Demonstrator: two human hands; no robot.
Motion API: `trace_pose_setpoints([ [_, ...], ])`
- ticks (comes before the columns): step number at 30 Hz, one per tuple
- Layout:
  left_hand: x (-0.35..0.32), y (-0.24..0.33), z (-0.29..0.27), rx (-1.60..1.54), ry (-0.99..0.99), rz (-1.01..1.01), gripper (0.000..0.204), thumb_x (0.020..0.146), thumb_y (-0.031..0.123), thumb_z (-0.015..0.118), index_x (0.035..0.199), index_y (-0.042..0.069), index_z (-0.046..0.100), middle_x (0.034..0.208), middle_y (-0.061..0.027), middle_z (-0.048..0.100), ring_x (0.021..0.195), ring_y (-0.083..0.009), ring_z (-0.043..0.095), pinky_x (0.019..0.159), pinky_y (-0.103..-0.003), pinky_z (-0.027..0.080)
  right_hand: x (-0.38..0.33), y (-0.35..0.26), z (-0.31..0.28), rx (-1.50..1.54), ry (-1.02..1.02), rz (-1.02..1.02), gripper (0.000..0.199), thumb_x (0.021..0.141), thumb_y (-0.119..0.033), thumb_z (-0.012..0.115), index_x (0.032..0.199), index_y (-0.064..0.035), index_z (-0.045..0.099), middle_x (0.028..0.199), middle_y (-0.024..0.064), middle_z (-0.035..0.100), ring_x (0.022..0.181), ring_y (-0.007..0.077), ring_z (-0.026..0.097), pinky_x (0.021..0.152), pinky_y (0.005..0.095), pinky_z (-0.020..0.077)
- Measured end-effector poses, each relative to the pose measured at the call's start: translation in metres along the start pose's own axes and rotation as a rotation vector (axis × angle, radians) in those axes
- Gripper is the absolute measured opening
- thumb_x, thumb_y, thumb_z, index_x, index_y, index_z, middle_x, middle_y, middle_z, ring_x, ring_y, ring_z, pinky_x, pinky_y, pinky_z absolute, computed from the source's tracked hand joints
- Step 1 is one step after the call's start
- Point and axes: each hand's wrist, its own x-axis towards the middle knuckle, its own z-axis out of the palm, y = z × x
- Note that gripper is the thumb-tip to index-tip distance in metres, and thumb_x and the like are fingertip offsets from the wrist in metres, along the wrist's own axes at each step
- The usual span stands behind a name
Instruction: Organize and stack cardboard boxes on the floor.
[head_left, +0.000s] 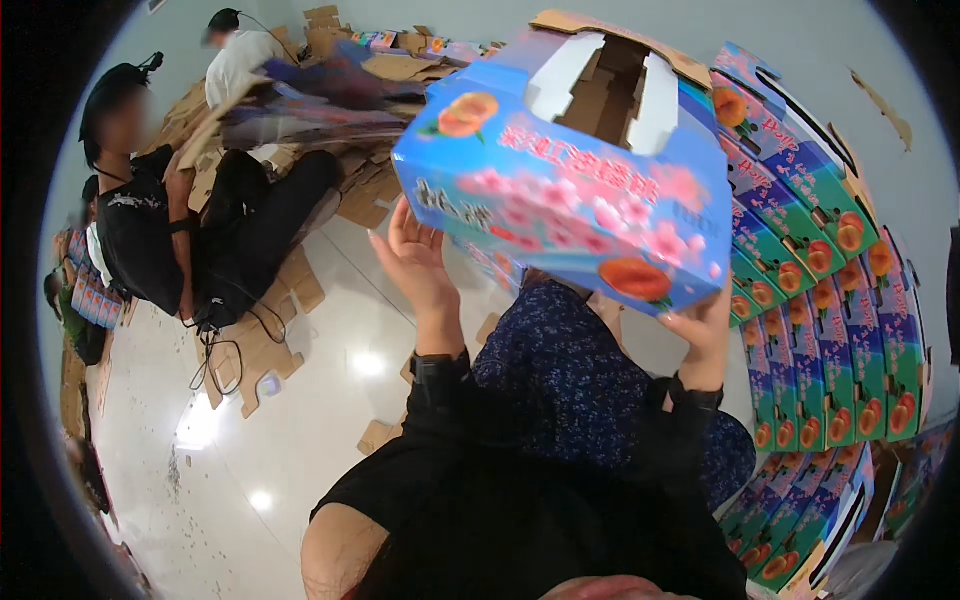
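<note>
A blue and pink fruit carton (560, 190) with peach and blossom pictures is held up in front of me, tilted. White and brown flaps surround the opening in its top. Under its lower left corner is my left hand (425, 285), palm turned up, thumb out to the side and fingertips partly hidden at the carton's edge. My right hand (703, 335) grips the lower right corner, its thumb on the near side and its other fingers mostly hidden behind the carton.
Rows of similar cartons (830, 370) are stacked at the right. On the left, a seated person (150, 230) handles a blurred sheet of printed cardboard (310, 115); another person (240, 65) is farther back. Flattened brown cardboard (270, 345) and a black cord (215, 365) lie on the tiled floor (300, 440).
</note>
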Motion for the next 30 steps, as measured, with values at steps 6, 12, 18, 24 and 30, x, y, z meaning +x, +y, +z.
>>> trace_pose_setpoints([
  [6, -0.005, 0.048, -0.008, 0.012, -0.337, -0.338, 0.082, 0.089, 0.066, 0.026, 0.136, 0.000, 0.038, 0.135, -0.0102, 0.046, 0.124, -0.0251, 0.042, 0.104, -0.040, 0.030, -0.055, 0.003, -0.054, 0.039, -0.038, 0.190, 0.101, 0.062, -0.040, 0.078, 0.141, -0.0005, 0.030, 0.136, 0.0122, 0.043, 0.125, 0.0253, 0.043, 0.105, 0.0384, 0.0323],
  [12, -0.016, 0.069, -0.006, 0.478, -0.602, -0.252, 0.086, 0.088, 0.068, 0.015, 0.134, 0.001, 0.043, 0.126, -0.0152, 0.053, 0.112, -0.0234, 0.052, 0.096, -0.038, 0.037, -0.078, 0.048, -0.078, 0.397, 0.042, 0.260, 0.094, 0.078, -0.061, 0.058, 0.139, 0.0043, 0.030, 0.135, 0.0123, 0.044, 0.124, 0.0253, 0.044, 0.106, 0.0383, 0.0298],
  [18, -0.030, 0.062, 0.005, 0.553, -0.736, -0.088, 0.078, 0.089, 0.062, 0.031, 0.137, 0.001, 0.039, 0.130, -0.0172, 0.049, 0.114, -0.0248, 0.050, 0.097, -0.039, 0.038, -0.059, 0.065, -0.059, 0.590, 0.268, 0.361, 0.065, 0.089, -0.051, 0.051, 0.131, -0.0029, 0.042, 0.132, 0.0114, 0.048, 0.122, 0.0289, 0.046, 0.104, 0.0461, 0.0350],
  [24, -0.043, 0.062, 0.022, 0.528, -0.797, -0.098, 0.074, 0.081, 0.025, 0.065, 0.142, 0.002, 0.030, 0.136, -0.0197, 0.041, 0.120, -0.0258, 0.047, 0.099, -0.039, 0.037, -0.042, 0.076, -0.055, 0.718, 0.333, 0.428, 0.041, 0.095, -0.033, 0.048, 0.122, -0.0012, 0.050, 0.114, 0.0102, 0.059, 0.105, 0.0223, 0.057, 0.094, 0.0388, 0.0452],
  [30, -0.073, 0.052, 0.038, 0.569, -0.818, -0.027, 0.096, 0.072, 0.019, 0.078, 0.144, -0.003, 0.018, 0.136, -0.0211, 0.039, 0.121, -0.0258, 0.045, 0.102, -0.039, 0.034, -0.036, 0.107, -0.069, 0.759, 0.377, 0.511, 0.031, 0.089, -0.024, 0.058, 0.113, -0.0045, 0.055, 0.100, 0.0065, 0.062, 0.088, 0.0198, 0.061, 0.081, 0.0348, 0.0510],
])
